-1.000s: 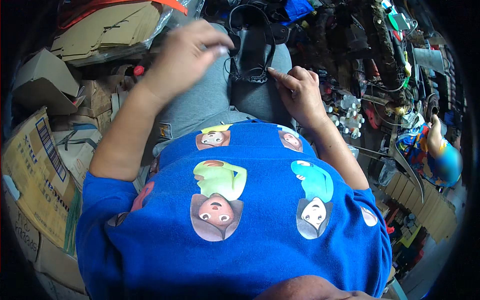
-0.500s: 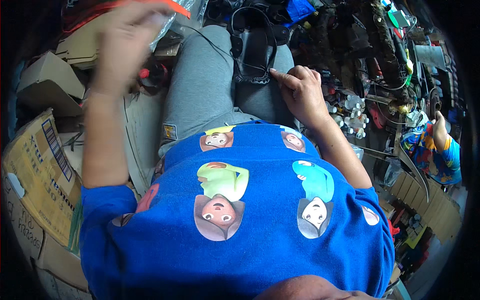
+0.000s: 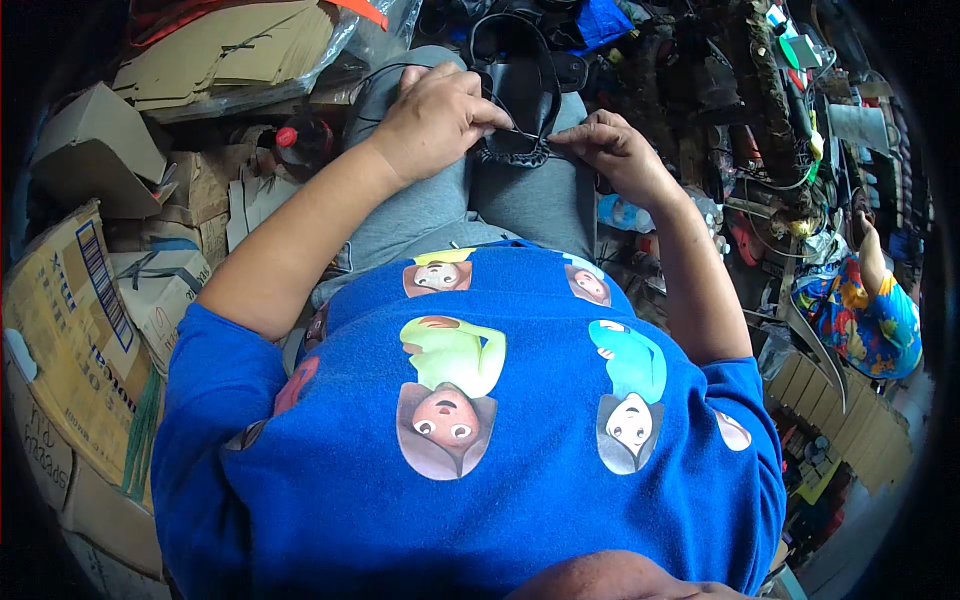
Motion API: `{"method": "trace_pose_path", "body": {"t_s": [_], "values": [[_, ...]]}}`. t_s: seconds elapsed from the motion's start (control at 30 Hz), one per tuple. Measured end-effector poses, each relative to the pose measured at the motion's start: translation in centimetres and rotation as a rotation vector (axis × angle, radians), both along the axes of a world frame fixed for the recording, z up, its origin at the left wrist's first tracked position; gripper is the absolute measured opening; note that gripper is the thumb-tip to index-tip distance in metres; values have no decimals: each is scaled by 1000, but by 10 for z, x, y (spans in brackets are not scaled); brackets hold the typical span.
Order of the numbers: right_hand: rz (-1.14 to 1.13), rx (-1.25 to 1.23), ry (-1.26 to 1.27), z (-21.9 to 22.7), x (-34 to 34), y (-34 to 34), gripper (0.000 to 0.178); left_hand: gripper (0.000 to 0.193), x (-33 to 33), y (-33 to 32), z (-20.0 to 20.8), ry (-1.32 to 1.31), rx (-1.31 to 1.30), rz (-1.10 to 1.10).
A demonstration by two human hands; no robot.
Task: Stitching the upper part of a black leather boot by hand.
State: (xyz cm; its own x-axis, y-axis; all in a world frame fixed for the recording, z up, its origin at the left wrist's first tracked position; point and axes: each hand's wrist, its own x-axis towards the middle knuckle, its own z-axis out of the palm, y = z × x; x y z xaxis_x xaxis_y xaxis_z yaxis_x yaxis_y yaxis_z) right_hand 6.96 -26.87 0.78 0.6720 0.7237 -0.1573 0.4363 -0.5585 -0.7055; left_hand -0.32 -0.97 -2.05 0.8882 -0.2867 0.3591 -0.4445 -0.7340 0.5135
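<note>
Looking down on a seated person's own body, the view is filled by a blue shirt (image 3: 545, 420) printed with cartoon figures, upside down from here and partly lost in folds. Grey trousers (image 3: 405, 215) come next, the knees reaching toward the top edge and the lap half covered by the shirt. On the left, a yellow-brown carton (image 3: 70, 370) fades into the dark round rim, and a stack of brown card sheets (image 3: 220, 60) lies partly under clear plastic. At far right, another person (image 3: 870, 320) in a bright patterned garment is small and only partly visible.

Resting between the thighs is a black piece (image 3: 520, 95), smooth, with a raised loop and a gathered near end; its far end merges with dark clutter, so its full shape is unclear. The left hand (image 3: 435, 120) is closed over its left side, the fingertips pinched together. The right hand (image 3: 610, 150) has bent fingers, tips at the piece's near right edge — whether they grip it cannot be told. A dark, red-capped bottle (image 3: 305, 145) stands in shadow beyond the left forearm. Thinnest is a dark cord (image 3: 385, 70), pinched in the left hand and curving over the left thigh — its ends are hard to trace.
</note>
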Motion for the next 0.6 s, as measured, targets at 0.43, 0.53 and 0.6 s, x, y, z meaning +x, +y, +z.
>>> {"method": "trace_pose_path", "body": {"t_s": [0.43, 0.53, 0.6], "values": [[23, 12, 221, 0, 8, 3, 45, 20, 0, 1, 1, 38, 65, 1], [14, 20, 253, 0, 8, 3, 44, 20, 0, 1, 2, 51, 84, 9], [19, 36, 249, 0, 9, 2, 44, 20, 0, 0, 2, 49, 88, 8]]}}
